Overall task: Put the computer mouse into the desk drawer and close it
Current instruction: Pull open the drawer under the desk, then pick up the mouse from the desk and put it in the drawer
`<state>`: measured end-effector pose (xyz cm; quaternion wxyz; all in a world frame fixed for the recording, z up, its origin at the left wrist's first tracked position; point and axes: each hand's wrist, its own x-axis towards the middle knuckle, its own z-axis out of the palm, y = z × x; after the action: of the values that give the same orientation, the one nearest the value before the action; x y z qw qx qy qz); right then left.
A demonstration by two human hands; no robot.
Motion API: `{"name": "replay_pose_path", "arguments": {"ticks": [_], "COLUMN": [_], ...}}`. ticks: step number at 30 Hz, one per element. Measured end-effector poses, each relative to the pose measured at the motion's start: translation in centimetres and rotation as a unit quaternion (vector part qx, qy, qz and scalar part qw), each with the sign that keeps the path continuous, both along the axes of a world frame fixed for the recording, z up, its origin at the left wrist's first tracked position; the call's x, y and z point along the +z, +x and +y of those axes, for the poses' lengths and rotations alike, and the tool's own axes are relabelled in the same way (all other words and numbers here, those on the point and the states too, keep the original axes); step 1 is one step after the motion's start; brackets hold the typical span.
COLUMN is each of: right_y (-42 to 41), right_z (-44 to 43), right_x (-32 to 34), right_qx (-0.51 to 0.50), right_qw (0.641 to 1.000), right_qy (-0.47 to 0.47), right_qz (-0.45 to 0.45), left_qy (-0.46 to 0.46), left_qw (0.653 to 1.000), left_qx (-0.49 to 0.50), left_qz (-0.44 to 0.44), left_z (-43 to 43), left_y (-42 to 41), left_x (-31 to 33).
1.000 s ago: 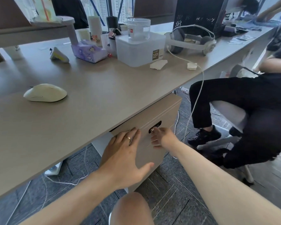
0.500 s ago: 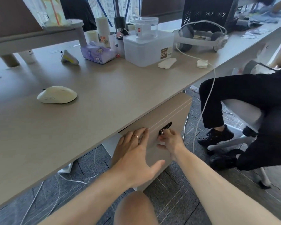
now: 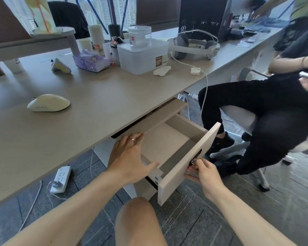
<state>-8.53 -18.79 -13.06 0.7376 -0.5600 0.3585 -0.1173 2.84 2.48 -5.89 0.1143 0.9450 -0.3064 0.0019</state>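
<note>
Gripping the small key or pull at the lock (image 3: 196, 158) on the drawer (image 3: 185, 160) front, the right hand (image 3: 205, 174) was pinched shut there, thumb and fingers closed on the metal, most likely because the front offered no other handle to haul by. The drawer stood drawn well out from under the desk (image 3: 100, 103), its bare floor showing and nothing lying in it. The left hand (image 3: 130, 157) was spread flat and open, fingers reaching to the cabinet top just under the desk edge and thumb over the drawer's near side wall, holding nothing; by my reading it steadied the cabinet against the pull. The mouse (image 3: 49, 102) lay untouched on the desk, well to the left of the drawer and apart from both hands. Judging by this, the opening step was about done, and the left hand, being free and nearer, seemed the natural one to fetch the mouse
</note>
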Motion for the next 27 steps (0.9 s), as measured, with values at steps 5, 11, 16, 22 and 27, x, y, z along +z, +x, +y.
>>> {"name": "replay_pose_path", "arguments": {"ticks": [5,11,16,22,27], "right_y": [-3.7,-6.1,-6.3,-6.4,-7.3], "right_z": [-1.1,-1.8,-1.9,-1.6,-2.5], "right_x": [0.0,-0.1,-0.2,0.1,0.9], "right_qx": [-0.015,-0.027,-0.031,-0.031,0.015], "right_qw": [1.000,1.000,0.999,0.999,0.978], "right_qy": [-0.004,-0.012,-0.013,-0.039,-0.169], "right_qz": [0.004,0.009,0.006,0.013,0.124], "left_qy": [0.033,0.045,0.047,0.063,0.079], "left_qw": [0.999,0.999,0.999,0.998,0.995], "left_qx": [0.014,0.019,0.019,0.013,-0.025], "left_qz": [0.021,0.022,0.015,0.023,0.062], "left_z": [-0.3,-0.6,-0.7,-0.7,-0.9], "left_y": [-0.4,-0.9,-0.9,-0.7,-1.1], "left_x": [0.2,0.2,0.4,0.8,3.4]}}
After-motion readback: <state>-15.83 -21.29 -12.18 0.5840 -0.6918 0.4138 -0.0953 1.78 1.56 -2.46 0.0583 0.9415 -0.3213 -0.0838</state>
